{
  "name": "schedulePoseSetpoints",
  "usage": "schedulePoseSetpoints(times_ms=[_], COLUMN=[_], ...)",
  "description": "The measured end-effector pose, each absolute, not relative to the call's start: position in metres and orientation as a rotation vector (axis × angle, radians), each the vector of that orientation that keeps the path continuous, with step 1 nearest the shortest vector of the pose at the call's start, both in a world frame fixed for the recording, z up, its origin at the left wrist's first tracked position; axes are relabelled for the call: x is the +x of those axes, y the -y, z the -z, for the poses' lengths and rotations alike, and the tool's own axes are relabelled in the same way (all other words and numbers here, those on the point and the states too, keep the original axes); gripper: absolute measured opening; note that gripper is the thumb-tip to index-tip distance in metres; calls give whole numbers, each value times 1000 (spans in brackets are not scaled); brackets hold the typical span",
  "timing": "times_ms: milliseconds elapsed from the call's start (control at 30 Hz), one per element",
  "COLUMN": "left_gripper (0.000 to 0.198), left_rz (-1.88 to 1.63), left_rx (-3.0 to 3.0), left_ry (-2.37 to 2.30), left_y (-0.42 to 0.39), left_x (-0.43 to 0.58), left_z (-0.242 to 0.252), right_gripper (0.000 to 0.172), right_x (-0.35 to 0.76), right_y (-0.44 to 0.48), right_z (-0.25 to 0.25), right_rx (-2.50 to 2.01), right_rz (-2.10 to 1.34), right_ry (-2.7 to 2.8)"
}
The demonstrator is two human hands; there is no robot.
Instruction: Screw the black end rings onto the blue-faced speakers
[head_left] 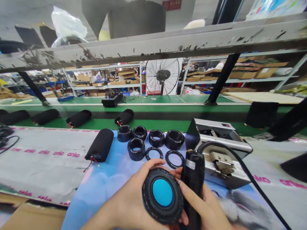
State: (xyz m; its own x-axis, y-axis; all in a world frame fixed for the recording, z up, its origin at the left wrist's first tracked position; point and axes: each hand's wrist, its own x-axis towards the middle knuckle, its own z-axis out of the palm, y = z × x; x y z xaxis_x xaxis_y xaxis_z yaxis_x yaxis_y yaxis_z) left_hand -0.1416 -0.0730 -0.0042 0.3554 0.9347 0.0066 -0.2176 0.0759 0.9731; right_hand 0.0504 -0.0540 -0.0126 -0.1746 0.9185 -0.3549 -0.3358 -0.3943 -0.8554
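My left hand (pixel 135 196) is wrapped around a round black part with a blue disc in its middle (pixel 162 192), low in the centre of the view. Beside it, my right hand (pixel 207 207) grips a black cylindrical object with a small white label (pixel 194 179), held upright close to the round part. The fingertips of both hands come near each other between the two items. Just beyond stand several thick black rings (pixel 136 149), along with thin flat black rings (pixel 154 154) lying on the blue mat (pixel 105 185).
A metal-cased device (pixel 225 172) with a black cable sits to the right. At the left lies a black fabric-covered cylinder (pixel 100 145) with wires; similar ones (pixel 79 118) rest on the green conveyor (pixel 103 124). A shelf beam (pixel 148 48) crosses above; a fan (pixel 162 76) stands behind.
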Motion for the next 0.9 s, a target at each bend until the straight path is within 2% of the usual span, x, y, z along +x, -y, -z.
schedulePoseSetpoints(times_ms=[133, 333, 600, 900], left_gripper=[127, 107, 105, 99], left_rz=[-1101, -1056, -1108, -1201], left_rx=[1130, 986, 988, 1100], left_ry=[-796, -610, -615, -822], left_y=[69, 61, 57, 56], left_x=[-137, -126, -122, -127], left_z=[7, 10, 18, 12], right_gripper=[90, 88, 91, 79], right_x=[49, 51, 51, 53], right_y=[52, 47, 43, 38], right_z=[10, 11, 12, 9], right_rx=[-1120, -1149, -1168, -1175], right_rz=[-1757, -1815, -1796, -1835], right_ry=[738, 733, 729, 774])
